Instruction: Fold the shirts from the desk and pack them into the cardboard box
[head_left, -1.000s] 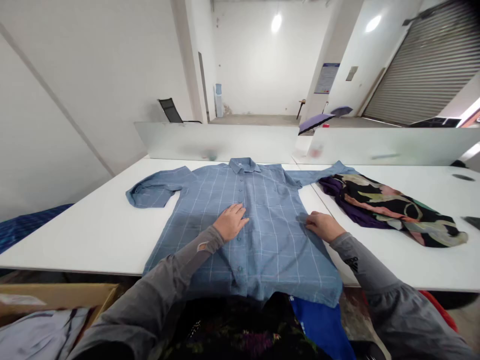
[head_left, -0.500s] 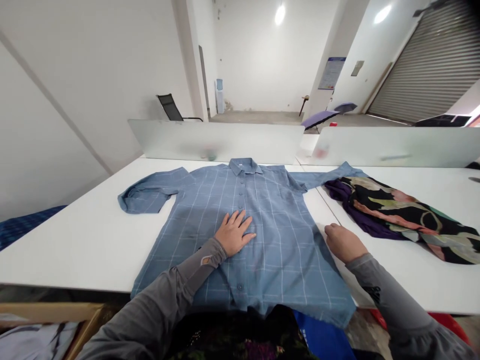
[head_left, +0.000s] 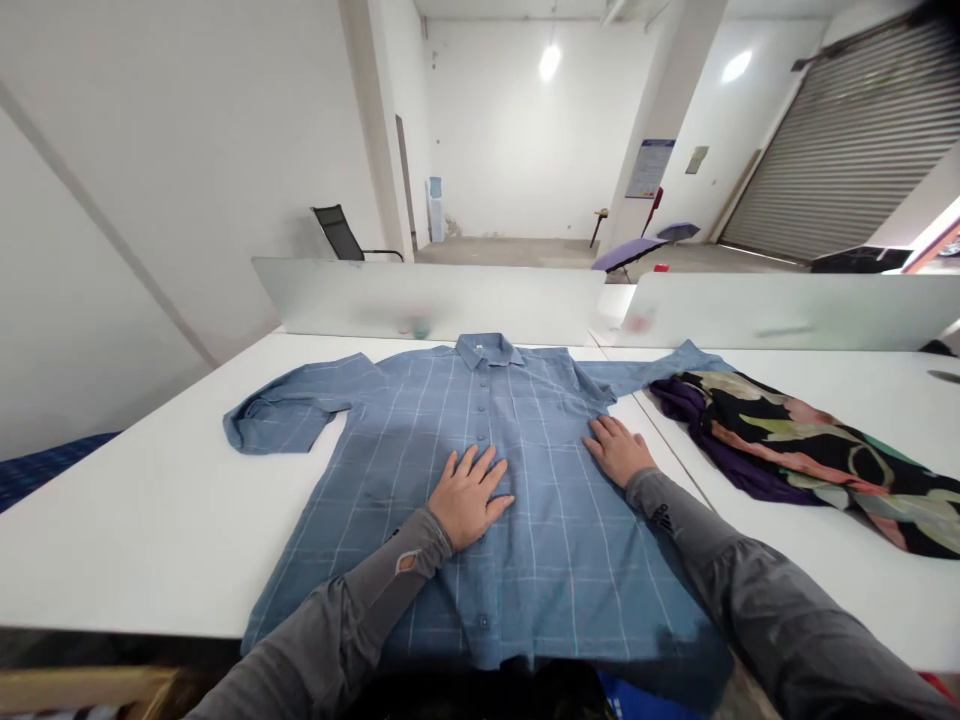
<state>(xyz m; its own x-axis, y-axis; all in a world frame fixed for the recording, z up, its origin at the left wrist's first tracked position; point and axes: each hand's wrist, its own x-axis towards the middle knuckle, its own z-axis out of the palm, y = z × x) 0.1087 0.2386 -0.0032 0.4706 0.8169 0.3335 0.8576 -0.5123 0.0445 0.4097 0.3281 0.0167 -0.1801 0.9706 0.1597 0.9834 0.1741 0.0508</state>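
Shirt [head_left: 536, 480], spread front up on surface [head_left: 150, 520], seemingly for flatness. Left hand [head_left: 471, 498], splayed mid-front, probably steadies it. Right hand [head_left: 619, 450], fingers extended, rests at right edge; neither grips anything.

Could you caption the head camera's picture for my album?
Left hand spread on a blue checked shirt, right hand at its side edge, patterned cloth nearby on the white table.

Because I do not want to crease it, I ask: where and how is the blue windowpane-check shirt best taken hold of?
Probably pinch the hem from the near side: the shirt's body lies flat, front up, but the hem reaches past the near edge of the white table, likely leaving room beneath.
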